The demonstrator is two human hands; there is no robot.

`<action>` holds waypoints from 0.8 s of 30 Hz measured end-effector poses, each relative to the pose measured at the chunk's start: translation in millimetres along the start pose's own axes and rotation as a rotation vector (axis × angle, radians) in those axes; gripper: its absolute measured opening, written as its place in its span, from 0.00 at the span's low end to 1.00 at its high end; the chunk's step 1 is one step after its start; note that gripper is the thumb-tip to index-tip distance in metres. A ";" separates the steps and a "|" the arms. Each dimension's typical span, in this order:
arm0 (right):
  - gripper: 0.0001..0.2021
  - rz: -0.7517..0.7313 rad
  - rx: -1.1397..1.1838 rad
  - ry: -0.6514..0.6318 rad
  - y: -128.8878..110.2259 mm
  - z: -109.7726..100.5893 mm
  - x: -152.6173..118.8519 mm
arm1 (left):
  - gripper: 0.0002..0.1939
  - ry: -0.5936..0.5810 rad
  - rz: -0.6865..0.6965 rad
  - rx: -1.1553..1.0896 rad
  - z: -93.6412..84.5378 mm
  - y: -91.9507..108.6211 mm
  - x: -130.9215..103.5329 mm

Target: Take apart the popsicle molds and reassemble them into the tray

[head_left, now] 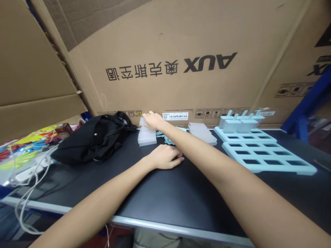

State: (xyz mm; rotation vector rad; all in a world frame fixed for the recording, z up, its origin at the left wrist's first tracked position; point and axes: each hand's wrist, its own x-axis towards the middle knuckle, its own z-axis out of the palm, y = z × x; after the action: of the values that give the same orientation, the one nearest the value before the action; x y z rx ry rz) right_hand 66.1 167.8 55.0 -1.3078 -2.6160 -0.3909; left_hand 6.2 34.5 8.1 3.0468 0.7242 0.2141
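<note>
My right hand (153,120) reaches across above my left arm to the back of the table. Its fingers are bent over the far end of a translucent white popsicle mold (147,136). My left hand (165,156) lies low on the black tabletop, loosely bent, thumb apart from the fingers; I see nothing held in it. Just beyond it are light blue popsicle sticks (168,140), partly covered by my hands and right forearm. To their right lies a second group of translucent molds (203,133).
Light blue mold racks (269,156) stand at the right, the rear one holding several molds with stick lids (240,124). At left are a black cloth bag (93,137), white cables (34,182) and colourful packages (31,146). A large cardboard box (165,44) walls the back.
</note>
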 end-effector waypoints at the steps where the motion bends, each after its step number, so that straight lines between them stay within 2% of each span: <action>1: 0.23 -0.008 0.005 0.001 -1.1 4.1 1.4 | 0.15 0.001 -0.004 0.001 0.0 -0.3 0.0; 6: 0.19 0.080 0.023 0.002 -6.9 13.7 2.7 | 0.16 0.020 -0.002 -0.005 -0.5 -0.5 -0.9; 18: 0.19 0.155 0.065 -0.028 -4.9 6.6 -6.2 | 0.15 0.005 -0.006 0.052 0.5 1.5 0.9; 21: 0.19 0.149 0.071 0.015 -4.1 -4.4 -10.9 | 0.14 0.003 -0.005 0.038 -0.2 2.2 0.9; 24: 0.18 0.115 0.060 0.191 11.4 -31.3 -32.0 | 0.12 0.025 -0.020 0.034 -0.7 2.9 0.3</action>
State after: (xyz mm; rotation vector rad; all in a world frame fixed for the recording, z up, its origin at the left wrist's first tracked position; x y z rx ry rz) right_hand 95.8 140.3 77.2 -1.3241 -2.3656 -0.3945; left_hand 7.7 32.0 8.9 3.0732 0.7669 0.2428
